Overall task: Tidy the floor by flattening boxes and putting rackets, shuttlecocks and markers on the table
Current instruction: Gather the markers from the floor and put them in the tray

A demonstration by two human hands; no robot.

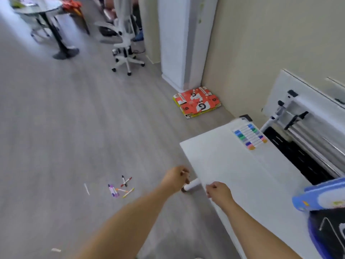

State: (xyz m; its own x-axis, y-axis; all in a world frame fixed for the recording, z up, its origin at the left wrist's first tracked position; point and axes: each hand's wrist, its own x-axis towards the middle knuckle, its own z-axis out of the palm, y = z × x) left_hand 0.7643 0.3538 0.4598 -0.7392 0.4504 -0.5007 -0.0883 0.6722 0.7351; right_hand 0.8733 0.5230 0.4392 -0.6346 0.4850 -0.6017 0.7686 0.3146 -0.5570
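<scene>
Both of the person's arms reach out over the near corner of the white table (233,165). The left hand (175,179) is curled just off the table edge, fingers drawn together around something thin and white; what it is cannot be told. The right hand (219,191) sits at the table edge, fingers loosely bent, nothing seen in it. A row of markers (249,136) lies on the table well beyond the right hand. Loose markers (121,186) lie on the floor (74,128) left of the left hand. Flattened orange boxes (197,101) lie far ahead by the wall.

matt white table (233,165), wood-grain floor (74,128), printed cardboard boxes (197,101)
</scene>
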